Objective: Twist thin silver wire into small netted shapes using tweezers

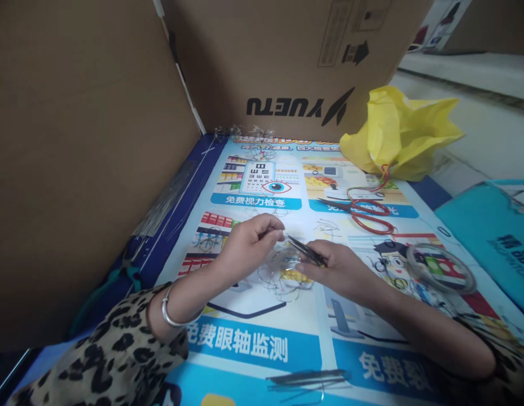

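Left hand (250, 239), in the head view, has thumb and forefinger closed in a pinch on what looks like a thin wire (286, 233), though it is too fine and blurred to be sure. Right hand (331, 264) grips a pair of small dark pliers (308, 251), their tips pointing at the left fingertips and just beside them. That wire end sits between the pinch and the plier tips. Below both hands, a loose tangle of fine wire (282, 282) lies on the printed eye-check poster (325, 332). Beyond the right hand are red-handled scissors (374, 211), with a crumpled yellow bag (392, 132) behind them. A clear ring-shaped roll (469, 285) lies to the right, near a teal bag (481, 225). At the left edge of the poster, straight wires (164, 200) lie in a bundle, near teal-handled pliers (130, 273). Dark thin rods (308, 378) rest at the near edge. A cardboard panel (265, 67) printed YUETU, upside down, stands at the back.
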Motion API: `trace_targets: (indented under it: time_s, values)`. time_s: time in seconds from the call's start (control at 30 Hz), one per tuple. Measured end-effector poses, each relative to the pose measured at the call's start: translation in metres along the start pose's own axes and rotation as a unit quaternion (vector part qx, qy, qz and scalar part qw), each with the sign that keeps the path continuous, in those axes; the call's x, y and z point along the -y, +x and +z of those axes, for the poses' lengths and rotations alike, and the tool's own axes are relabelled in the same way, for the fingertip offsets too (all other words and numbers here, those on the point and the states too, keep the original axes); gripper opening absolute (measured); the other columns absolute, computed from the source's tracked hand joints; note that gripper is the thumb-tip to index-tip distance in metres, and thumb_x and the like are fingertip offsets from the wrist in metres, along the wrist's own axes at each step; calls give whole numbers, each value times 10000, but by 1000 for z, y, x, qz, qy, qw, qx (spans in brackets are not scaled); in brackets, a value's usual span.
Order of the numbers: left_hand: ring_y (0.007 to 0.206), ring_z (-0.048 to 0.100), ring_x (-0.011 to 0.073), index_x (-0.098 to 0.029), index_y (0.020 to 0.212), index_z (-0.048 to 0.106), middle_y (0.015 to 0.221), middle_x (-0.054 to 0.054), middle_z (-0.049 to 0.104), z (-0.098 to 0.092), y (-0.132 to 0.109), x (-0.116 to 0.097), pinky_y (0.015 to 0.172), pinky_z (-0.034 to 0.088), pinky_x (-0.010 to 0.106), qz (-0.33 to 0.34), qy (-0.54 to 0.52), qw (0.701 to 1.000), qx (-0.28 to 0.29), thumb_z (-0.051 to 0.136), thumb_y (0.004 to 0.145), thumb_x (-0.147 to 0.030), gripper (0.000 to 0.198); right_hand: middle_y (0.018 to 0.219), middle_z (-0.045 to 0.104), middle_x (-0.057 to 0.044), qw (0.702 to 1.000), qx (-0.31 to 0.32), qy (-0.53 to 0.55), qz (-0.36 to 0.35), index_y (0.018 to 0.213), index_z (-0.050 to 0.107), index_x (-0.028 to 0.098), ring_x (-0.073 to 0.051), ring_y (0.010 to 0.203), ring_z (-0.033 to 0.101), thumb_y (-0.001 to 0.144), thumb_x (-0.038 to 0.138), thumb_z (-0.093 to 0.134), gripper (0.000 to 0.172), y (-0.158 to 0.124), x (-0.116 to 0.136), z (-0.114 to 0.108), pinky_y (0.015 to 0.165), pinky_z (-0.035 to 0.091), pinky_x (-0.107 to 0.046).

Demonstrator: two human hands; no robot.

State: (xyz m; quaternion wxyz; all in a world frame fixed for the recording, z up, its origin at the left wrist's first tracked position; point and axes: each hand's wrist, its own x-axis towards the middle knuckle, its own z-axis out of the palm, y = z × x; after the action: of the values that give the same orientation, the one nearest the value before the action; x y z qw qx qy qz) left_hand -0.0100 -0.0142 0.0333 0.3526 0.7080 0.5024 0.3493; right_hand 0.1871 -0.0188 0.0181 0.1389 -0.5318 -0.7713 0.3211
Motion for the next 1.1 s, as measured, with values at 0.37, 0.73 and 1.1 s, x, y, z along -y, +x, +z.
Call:
trace_targets:
  time_s: [0.37,0.73,1.1]
  values:
    - [677,575,112,-185,796,570,726,-8,643,-1,0,1,616,427,223,12,79,997,-5,493,802,-159,81,737,548,-4,995,-76,-57,-43,714,520,195,-149,732,518,759,308,516,122,3,-3,0,642,364,-256]
    - [698,569,123,-173,775,597,751,-2,641,2,-2,3,629,411,226,79,137,987,-25,521,796,-139,87,664,537,46,997,-66,44,-4,795,521,223,-118,616,486,739,273,524,75,0,-2,5,568,363,-233]
    - [776,599,147,-171,845,651,812,21,675,3,-2,0,685,439,250,60,99,992,54,534,793,-145,130,611,513,33,996,-67,-7,-50,679,534,200,-111,579,476,718,222,497,57,1,-6,5,531,332,-224]
